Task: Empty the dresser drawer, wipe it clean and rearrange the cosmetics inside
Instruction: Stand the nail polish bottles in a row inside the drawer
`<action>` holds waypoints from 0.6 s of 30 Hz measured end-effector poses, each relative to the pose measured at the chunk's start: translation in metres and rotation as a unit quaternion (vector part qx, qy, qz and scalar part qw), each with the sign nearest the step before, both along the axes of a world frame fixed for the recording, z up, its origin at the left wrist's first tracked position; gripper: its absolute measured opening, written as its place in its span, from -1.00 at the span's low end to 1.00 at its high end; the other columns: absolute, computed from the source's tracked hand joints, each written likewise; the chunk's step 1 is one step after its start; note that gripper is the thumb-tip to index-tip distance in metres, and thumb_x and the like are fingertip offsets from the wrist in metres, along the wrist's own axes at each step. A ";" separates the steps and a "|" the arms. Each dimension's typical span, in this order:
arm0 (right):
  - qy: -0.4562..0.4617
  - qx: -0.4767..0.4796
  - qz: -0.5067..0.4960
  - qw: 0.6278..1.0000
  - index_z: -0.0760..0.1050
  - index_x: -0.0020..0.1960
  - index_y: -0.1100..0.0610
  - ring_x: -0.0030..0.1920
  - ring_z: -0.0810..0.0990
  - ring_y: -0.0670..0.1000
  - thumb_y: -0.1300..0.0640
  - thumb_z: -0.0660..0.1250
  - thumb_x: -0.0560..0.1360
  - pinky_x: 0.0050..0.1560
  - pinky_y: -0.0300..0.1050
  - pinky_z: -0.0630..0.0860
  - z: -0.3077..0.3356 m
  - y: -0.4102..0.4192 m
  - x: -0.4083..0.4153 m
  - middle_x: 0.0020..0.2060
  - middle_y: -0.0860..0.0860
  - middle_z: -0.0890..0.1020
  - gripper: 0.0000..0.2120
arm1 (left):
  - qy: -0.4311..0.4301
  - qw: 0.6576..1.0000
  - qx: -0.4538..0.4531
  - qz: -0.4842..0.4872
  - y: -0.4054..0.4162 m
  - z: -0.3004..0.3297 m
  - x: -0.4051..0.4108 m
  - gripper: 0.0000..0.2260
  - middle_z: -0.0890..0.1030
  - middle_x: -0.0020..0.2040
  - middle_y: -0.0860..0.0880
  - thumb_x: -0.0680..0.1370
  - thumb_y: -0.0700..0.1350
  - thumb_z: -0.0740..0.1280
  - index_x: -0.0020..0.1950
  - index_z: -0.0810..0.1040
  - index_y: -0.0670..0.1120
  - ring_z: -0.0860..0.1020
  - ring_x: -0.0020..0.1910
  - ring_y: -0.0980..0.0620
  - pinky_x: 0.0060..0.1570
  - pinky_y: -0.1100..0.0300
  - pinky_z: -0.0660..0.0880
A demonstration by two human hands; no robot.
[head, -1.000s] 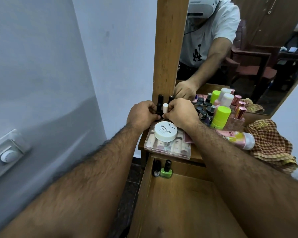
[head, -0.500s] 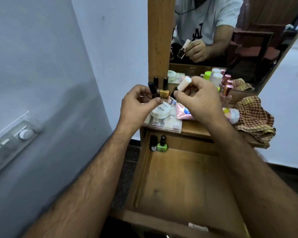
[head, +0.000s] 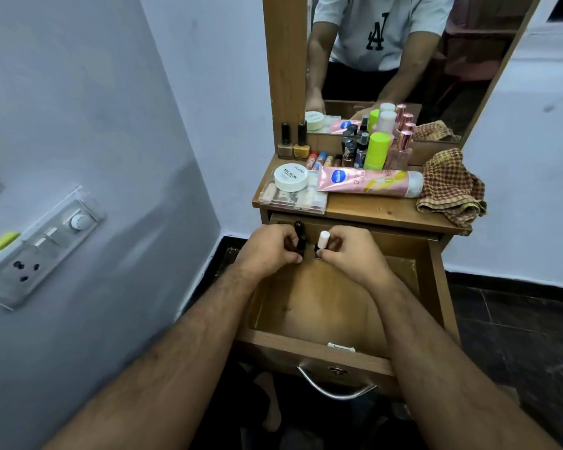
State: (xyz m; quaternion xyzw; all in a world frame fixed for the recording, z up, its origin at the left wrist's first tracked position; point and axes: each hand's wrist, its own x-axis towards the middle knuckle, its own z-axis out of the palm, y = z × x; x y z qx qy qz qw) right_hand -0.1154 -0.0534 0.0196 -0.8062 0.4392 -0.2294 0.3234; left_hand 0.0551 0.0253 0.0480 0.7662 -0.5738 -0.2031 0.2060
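Over the back of the open drawer (head: 309, 339), the left hand (head: 270, 251) grips a black-capped bottle (head: 299, 237) in curled fingers. The right hand (head: 355, 254) pinches a white-capped bottle (head: 323, 240) just beside it.

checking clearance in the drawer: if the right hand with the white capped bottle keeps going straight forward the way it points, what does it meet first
Most likely the drawer's back wall, just under the dresser top. The right hand holds the white-capped bottle near the back of the drawer, and nothing shows between them, though depth is hard to judge.

The white round jar (head: 291, 178) reads "NAIL POLISH"; the pink tube (head: 368, 183) "Vaseline".
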 end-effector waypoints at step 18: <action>0.023 0.057 -0.057 0.996 0.59 -0.22 0.18 -0.25 0.65 0.14 0.22 0.52 0.38 -0.27 0.13 0.63 -0.036 -0.005 0.020 -0.31 0.07 0.66 -0.89 | -0.126 0.988 0.014 0.088 -0.011 -0.024 -0.029 -0.81 0.63 0.03 -0.14 0.54 -0.26 0.33 0.12 0.61 -0.12 0.60 0.04 -0.13 -0.03 0.07 0.53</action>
